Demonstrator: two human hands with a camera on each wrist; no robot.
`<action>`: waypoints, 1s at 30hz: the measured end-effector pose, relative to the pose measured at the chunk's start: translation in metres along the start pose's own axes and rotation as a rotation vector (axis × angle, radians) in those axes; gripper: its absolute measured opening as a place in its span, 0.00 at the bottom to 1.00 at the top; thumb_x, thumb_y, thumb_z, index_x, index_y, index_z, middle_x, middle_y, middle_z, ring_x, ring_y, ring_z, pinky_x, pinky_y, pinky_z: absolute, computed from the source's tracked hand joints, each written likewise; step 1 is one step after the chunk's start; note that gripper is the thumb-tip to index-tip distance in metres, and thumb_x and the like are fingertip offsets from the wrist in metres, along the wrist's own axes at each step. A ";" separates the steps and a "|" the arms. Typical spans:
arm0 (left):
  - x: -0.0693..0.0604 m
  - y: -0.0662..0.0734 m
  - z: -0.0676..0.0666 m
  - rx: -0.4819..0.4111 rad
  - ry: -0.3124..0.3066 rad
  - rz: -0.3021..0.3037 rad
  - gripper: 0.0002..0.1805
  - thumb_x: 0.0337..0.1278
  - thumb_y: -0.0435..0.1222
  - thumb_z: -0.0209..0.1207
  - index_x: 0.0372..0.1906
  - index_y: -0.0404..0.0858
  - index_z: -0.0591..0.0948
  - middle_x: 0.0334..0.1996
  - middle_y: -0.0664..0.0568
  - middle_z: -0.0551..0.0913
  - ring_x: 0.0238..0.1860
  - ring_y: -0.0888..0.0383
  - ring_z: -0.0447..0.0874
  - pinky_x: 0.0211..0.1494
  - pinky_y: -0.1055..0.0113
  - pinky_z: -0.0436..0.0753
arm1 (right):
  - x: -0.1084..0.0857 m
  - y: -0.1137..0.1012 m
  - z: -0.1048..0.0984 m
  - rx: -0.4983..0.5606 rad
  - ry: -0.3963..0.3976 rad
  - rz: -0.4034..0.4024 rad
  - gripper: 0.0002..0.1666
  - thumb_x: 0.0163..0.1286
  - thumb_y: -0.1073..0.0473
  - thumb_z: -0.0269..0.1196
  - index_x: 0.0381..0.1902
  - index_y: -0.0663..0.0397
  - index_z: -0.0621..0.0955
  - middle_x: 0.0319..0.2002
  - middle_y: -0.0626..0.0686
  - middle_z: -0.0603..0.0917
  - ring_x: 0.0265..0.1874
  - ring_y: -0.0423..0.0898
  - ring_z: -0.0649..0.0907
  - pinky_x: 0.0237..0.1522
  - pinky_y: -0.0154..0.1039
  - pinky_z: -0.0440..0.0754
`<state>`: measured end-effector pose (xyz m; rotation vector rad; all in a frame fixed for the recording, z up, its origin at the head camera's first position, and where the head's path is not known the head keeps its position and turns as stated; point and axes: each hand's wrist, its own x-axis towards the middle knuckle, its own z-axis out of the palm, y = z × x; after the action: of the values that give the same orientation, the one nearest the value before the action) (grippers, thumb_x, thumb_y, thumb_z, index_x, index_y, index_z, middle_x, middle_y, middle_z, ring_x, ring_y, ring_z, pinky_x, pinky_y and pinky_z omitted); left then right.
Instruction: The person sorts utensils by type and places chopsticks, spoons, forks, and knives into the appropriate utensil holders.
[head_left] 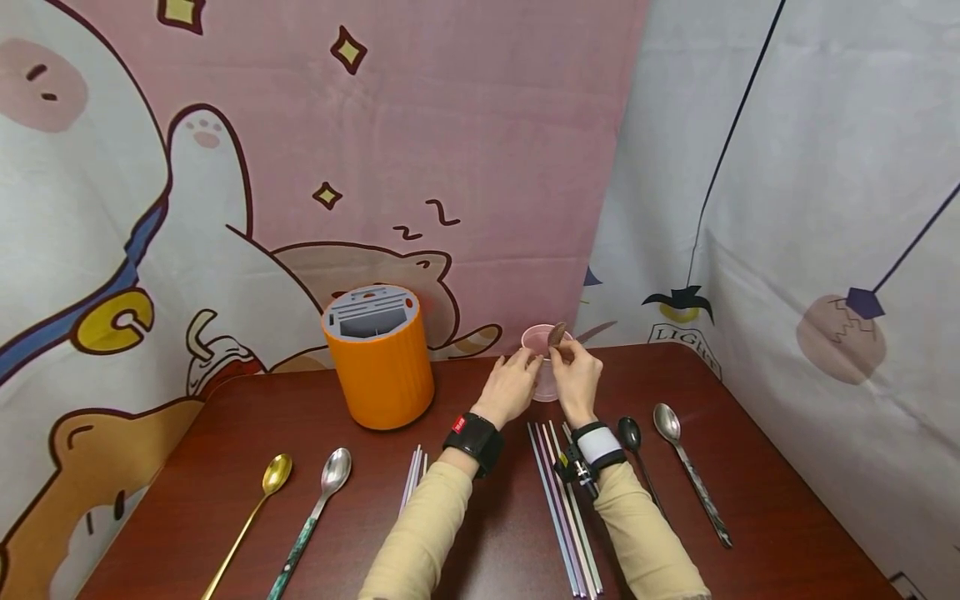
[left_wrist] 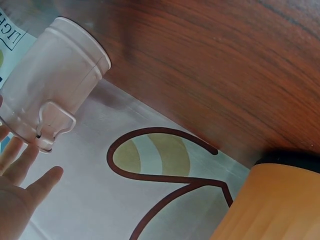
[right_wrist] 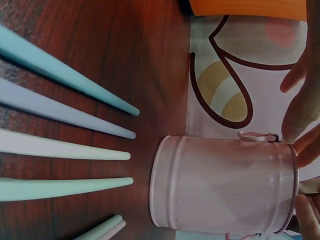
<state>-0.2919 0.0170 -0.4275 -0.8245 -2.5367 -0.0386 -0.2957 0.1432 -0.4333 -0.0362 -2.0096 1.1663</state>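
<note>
Near the table's back edge stands a pale pink bucket-shaped cup (head_left: 546, 388) with small side handles. My left hand (head_left: 512, 386) is at its left rim, fingertips touching near one handle; this cup (left_wrist: 52, 75) also fills the upper left of the left wrist view. Over the rim, my right hand (head_left: 577, 379) pinches a spoon with a brownish bowl (head_left: 557, 334), the bowl upward; its lower part is hidden. In the right wrist view the cup (right_wrist: 225, 185) is upright on the table, with fingers (right_wrist: 300, 112) at its rim.
Pastel chopsticks (head_left: 558, 508) lie by the right forearm, others (head_left: 414, 475) by the left. An orange slotted holder (head_left: 382, 375) stands back left. Left lie a gold spoon (head_left: 277, 474) and a green-handled spoon (head_left: 336, 471); right, a black spoon (head_left: 630, 433) and a silver spoon (head_left: 667, 422).
</note>
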 end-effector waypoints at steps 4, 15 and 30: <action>-0.001 0.001 0.000 0.004 -0.014 -0.005 0.23 0.59 0.40 0.59 0.60 0.42 0.76 0.56 0.49 0.75 0.61 0.54 0.75 0.57 0.56 0.78 | -0.005 0.000 -0.002 -0.001 -0.014 0.019 0.07 0.58 0.67 0.66 0.35 0.65 0.83 0.31 0.62 0.88 0.30 0.55 0.87 0.33 0.50 0.84; 0.000 0.002 0.002 -0.042 -0.067 -0.050 0.26 0.59 0.41 0.60 0.62 0.41 0.74 0.58 0.49 0.74 0.62 0.54 0.74 0.61 0.52 0.76 | -0.021 0.000 -0.009 0.051 -0.032 -0.004 0.18 0.57 0.71 0.67 0.46 0.66 0.79 0.41 0.66 0.85 0.42 0.58 0.86 0.41 0.49 0.85; -0.038 -0.014 -0.032 -0.322 0.120 -0.099 0.23 0.57 0.34 0.60 0.59 0.38 0.76 0.51 0.47 0.80 0.48 0.51 0.82 0.47 0.59 0.82 | -0.029 -0.030 -0.007 0.062 0.101 -0.189 0.24 0.55 0.73 0.67 0.49 0.67 0.72 0.46 0.65 0.73 0.44 0.57 0.79 0.45 0.50 0.80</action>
<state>-0.2593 -0.0203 -0.4137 -0.7865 -2.4889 -0.5239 -0.2610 0.1200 -0.4269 0.1206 -1.8443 1.0835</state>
